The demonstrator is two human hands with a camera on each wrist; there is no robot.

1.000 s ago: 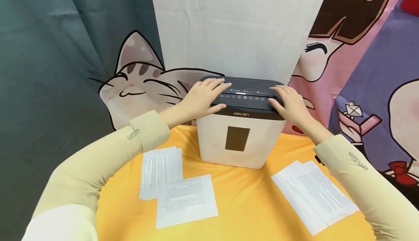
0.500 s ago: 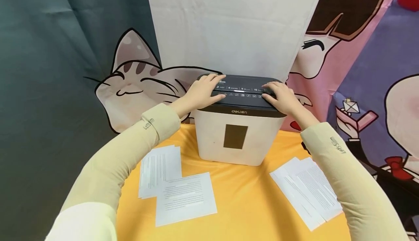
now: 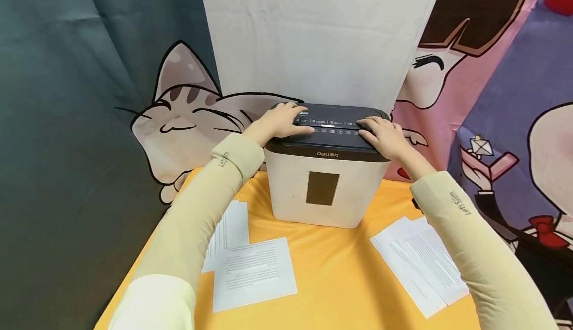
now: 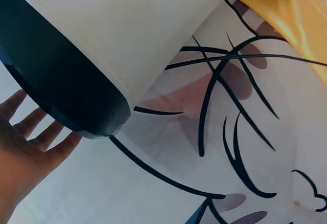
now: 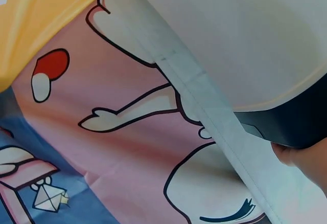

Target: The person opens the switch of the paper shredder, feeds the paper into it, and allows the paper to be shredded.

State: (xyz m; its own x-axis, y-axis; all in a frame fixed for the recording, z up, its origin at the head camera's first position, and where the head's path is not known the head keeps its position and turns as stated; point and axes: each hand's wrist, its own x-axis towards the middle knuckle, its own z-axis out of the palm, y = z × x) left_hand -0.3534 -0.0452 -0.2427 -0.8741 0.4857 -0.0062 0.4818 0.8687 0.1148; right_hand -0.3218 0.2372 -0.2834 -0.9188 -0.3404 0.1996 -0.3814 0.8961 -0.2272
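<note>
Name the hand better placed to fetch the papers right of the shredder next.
Probably the right hand: it touches the shredder at its right end, nearer those papers; the left hand is farther away.

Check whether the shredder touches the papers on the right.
Apart: the head view shows a strip of yellow cloth between the shredder and those papers.

Behind the yellow-covered table (image 3: 331, 280), printed fabric (image 3: 320, 36) hangs: dark teal at left, white mid-way, pink and purple at right, a cartoon cat (image 3: 172, 153) low down.
</note>
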